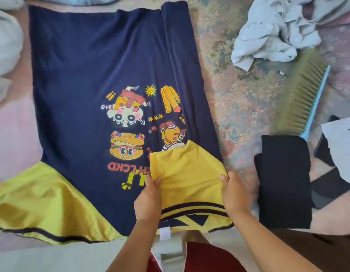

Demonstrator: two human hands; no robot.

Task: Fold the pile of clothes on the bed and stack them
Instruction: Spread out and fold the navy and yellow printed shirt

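A navy T-shirt [87, 65] with cartoon food prints lies flat on the bed, collar toward me. Its right side is folded inward in a long strip. The right yellow sleeve [186, 173] is folded over the print, and both hands pinch it: my left hand [148, 199] on its left edge, my right hand [233, 193] on its right edge. The left yellow sleeve [42, 203] lies spread out at the lower left. A folded black garment [284, 179] rests to the right of the shirt.
A crumpled pale grey garment [272, 34] lies at the upper right. A blue-handled brush [305, 95] lies beside it, above the black garment. White fabric [5, 50] bunches at the left edge. The floral bedsheet [235, 99] shows between the shirt and the brush.
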